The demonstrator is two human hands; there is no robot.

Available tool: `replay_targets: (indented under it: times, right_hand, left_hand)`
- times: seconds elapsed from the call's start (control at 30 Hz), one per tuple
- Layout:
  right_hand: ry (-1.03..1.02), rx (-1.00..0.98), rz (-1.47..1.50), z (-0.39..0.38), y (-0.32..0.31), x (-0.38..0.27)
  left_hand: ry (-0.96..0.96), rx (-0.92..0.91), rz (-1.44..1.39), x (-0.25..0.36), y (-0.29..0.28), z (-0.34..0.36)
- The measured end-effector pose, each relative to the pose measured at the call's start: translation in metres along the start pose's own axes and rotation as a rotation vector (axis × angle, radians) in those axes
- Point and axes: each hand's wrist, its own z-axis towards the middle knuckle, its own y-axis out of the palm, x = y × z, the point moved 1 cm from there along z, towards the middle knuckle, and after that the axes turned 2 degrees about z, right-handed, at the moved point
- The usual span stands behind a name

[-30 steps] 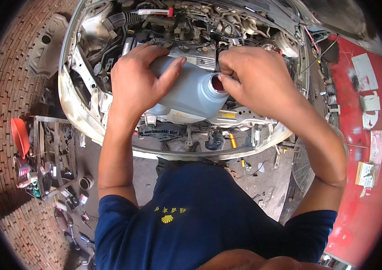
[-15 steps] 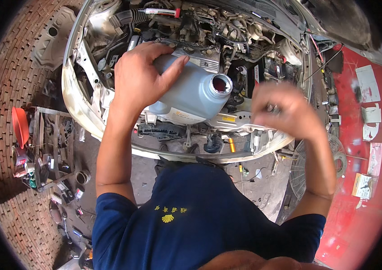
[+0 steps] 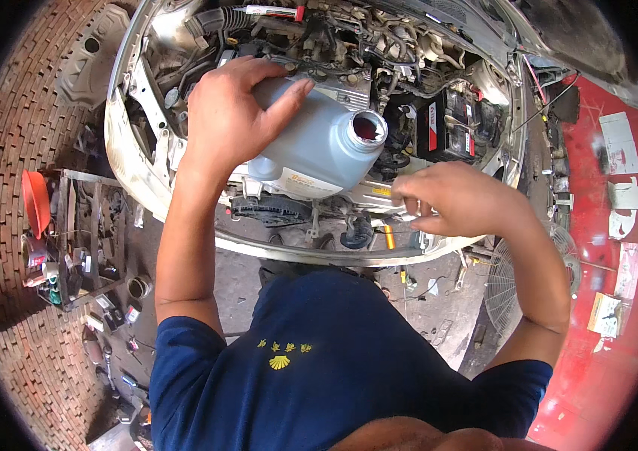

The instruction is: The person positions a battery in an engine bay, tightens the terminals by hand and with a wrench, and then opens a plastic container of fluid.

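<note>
My left hand (image 3: 230,116) is closed over the top of a pale blue-grey plastic jug (image 3: 317,146), thumb and fingers on either side. The jug lies tilted over the front of the engine bay, its uncapped mouth (image 3: 366,129) toward the right. Ragged whitish bits cling to the mouth's rim, and the inside looks dark red. To the right of the mouth and lower, my right hand (image 3: 458,197) hovers with bent fingers and the thumb apart from them. Nothing shows between those fingers. Behind the jug sits the ribbed engine cover (image 3: 345,94).
A black battery (image 3: 450,124) stands right of the engine. A red-and-white tube (image 3: 274,12) lies at the back. An orange funnel (image 3: 36,203) rests by a cluttered metal rack (image 3: 90,240) at left. A fan (image 3: 518,282) stands right, beside a red panel (image 3: 582,361).
My right hand has come down and slightly left, toward the car's front edge, and its fingers have opened somewhat. The left hand keeps its grip on the jug, nearly still.
</note>
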Motion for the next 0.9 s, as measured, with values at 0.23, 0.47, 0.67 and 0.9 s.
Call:
replay_targets:
  times: [0.23, 0.47, 0.67, 0.9]
  right_hand:
    - [0.241, 0.368, -0.047, 0.032, -0.067, -0.024]
    - [0.364, 0.008, -0.277, 0.091, -0.079, -0.031]
    - [0.246, -0.052, -0.003, 0.078, -0.075, -0.012]
    - [0.222, 0.018, 0.803, 0.047, -0.042, 0.015]
  left_hand:
    - [-0.001, 0.006, 0.027, 0.001, -0.002, -0.004]
    - [-0.031, -0.012, 0.001, 0.001, 0.000, 0.000]
    - [-0.004, 0.007, -0.018, 0.000, 0.001, -0.004]
    - [0.033, 0.001, -0.049, 0.002, -0.001, -0.007]
